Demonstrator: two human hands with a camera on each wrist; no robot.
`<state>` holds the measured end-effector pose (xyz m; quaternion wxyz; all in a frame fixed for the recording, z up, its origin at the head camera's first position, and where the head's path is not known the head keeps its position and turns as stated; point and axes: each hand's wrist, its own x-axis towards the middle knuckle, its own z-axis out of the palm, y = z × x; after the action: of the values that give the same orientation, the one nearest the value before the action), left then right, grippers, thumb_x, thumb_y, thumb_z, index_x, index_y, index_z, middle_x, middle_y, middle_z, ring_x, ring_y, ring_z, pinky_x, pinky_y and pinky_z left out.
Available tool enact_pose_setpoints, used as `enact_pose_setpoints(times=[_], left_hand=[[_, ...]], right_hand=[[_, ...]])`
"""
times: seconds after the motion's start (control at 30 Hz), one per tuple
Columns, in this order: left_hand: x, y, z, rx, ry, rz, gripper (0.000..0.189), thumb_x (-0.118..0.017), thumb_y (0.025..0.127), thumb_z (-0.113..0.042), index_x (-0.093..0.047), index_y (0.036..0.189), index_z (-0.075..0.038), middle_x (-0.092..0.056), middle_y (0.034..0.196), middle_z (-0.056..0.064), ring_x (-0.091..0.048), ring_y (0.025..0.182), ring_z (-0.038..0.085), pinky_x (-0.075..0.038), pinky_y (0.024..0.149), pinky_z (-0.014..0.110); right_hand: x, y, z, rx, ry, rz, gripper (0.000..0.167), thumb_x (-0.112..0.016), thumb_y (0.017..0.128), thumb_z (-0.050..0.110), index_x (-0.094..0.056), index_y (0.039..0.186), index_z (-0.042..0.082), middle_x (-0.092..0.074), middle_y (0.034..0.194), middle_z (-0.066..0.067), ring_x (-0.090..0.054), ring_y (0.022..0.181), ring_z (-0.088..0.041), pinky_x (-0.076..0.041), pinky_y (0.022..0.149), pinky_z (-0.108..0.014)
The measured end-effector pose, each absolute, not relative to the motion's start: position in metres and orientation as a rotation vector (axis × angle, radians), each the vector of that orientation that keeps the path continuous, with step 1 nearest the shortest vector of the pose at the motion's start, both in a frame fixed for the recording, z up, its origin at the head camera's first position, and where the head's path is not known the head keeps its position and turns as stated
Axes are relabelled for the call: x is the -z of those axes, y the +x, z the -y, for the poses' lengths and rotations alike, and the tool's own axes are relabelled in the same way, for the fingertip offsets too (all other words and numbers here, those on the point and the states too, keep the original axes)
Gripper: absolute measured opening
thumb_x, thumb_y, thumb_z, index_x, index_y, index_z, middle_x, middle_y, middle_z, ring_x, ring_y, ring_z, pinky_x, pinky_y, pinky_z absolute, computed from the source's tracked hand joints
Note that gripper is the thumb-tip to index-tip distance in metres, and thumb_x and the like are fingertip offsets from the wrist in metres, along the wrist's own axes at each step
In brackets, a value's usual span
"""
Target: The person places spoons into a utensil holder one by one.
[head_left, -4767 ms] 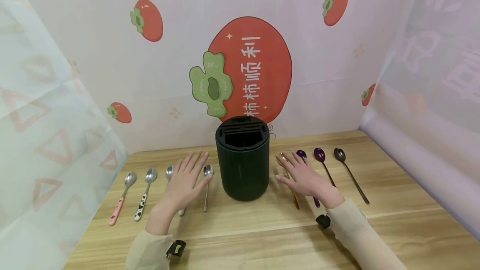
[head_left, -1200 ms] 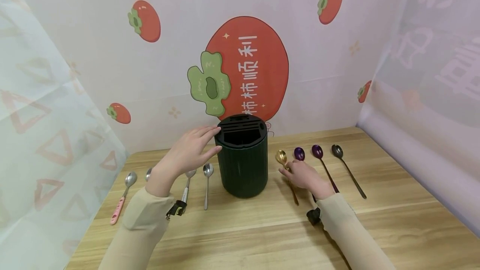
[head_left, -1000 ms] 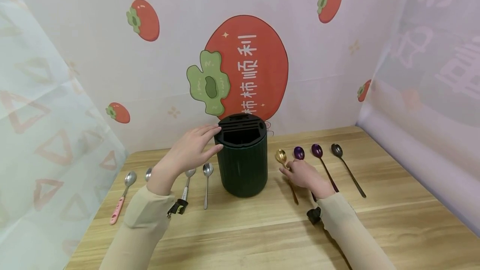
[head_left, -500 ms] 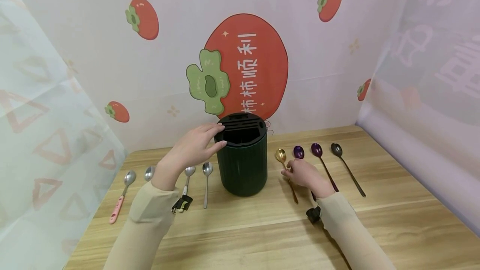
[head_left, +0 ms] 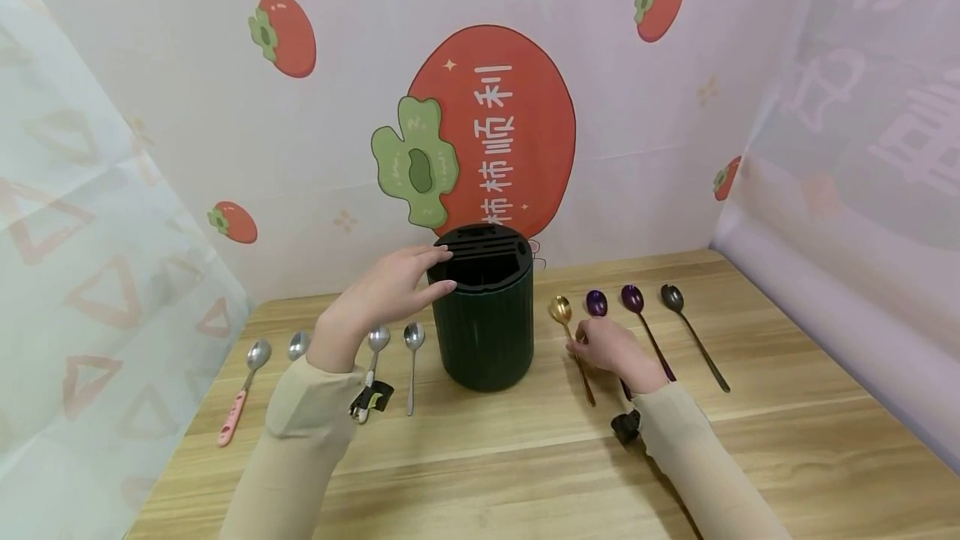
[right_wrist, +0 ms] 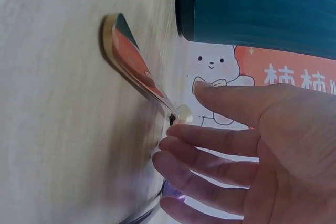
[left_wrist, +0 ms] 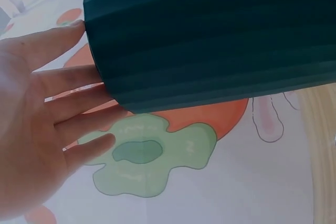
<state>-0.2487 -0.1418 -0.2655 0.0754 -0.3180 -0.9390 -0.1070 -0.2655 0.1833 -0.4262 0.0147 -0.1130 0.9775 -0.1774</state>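
A dark green ribbed utensil holder (head_left: 485, 340) with a black slotted top stands mid-table. My left hand (head_left: 390, 290) is at its upper left rim, fingers extended; in the left wrist view the fingertips (left_wrist: 79, 31) reach the rim's edge. A gold spoon (head_left: 561, 309) lies right of the holder. My right hand (head_left: 611, 350) is over its handle, fingers loosely bent. In the right wrist view the thumb and fingers stand apart by the gold handle (right_wrist: 134, 61), not closed on it. A purple spoon (head_left: 597, 302) lies partly under the right hand.
Further right lie another purple spoon (head_left: 632, 298) and a dark spoon (head_left: 672, 298). On the left are a pink-handled spoon (head_left: 258, 354), two steel-bowled spoons partly covered by the left arm, and a silver spoon (head_left: 413, 336). A persimmon-printed backdrop (head_left: 622, 107) encloses the table.
Since the earliest frame my left hand has gone from above the left spoons to the holder's rim. The right hand has drawn its fingers in beside the gold spoon. Spoons and holder stay put.
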Motion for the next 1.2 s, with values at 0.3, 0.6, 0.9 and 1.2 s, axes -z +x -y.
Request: enact_pose_setpoints(times=[0.3,0.6,0.9,1.2], left_hand=[[0.261,-0.250,0.140,0.334,-0.974,2.839,0.053,-0.056,0.094,-0.038,-0.050,0.136,-0.006,-0.052,0.139,0.010,-0.045,0.132,0.027,-0.035,0.109,0.043],[0.258,-0.252,0.140,0.372,-0.957,2.882,0.050,-0.058,0.093,-0.038,-0.055,0.133,-0.007,-0.053,0.139,0.008,-0.050,0.127,0.028,-0.039,0.106,0.044],[0.256,-0.257,0.140,0.483,-0.907,2.935,0.049,-0.061,0.091,-0.039,-0.057,0.132,-0.013,-0.051,0.141,0.004,-0.054,0.121,0.024,-0.044,0.100,0.042],[0.257,-0.258,0.143,0.597,-0.883,2.940,0.046,-0.063,0.089,-0.039,-0.060,0.130,-0.017,-0.052,0.140,0.000,-0.049,0.128,0.023,-0.041,0.103,0.043]], right_hand=[[0.426,-0.267,-0.181,0.529,-0.329,-3.053,0.021,-0.067,0.088,0.026,-0.064,0.080,0.007,-0.060,0.070,-0.002,-0.051,0.059,-0.014,-0.040,0.052,-0.026],[0.425,-0.268,-0.180,0.542,-0.302,-3.036,0.020,-0.068,0.086,0.025,-0.064,0.076,0.008,-0.059,0.068,-0.001,-0.051,0.058,-0.014,-0.039,0.051,-0.025],[0.424,-0.272,-0.180,0.533,-0.281,-3.042,0.021,-0.071,0.083,0.025,-0.064,0.069,0.010,-0.061,0.067,0.000,-0.052,0.058,-0.014,-0.040,0.052,-0.026],[0.427,-0.276,-0.182,0.537,-0.252,-3.050,0.023,-0.071,0.083,0.025,-0.065,0.066,0.010,-0.061,0.065,0.000,-0.051,0.056,-0.013,-0.038,0.051,-0.026]])
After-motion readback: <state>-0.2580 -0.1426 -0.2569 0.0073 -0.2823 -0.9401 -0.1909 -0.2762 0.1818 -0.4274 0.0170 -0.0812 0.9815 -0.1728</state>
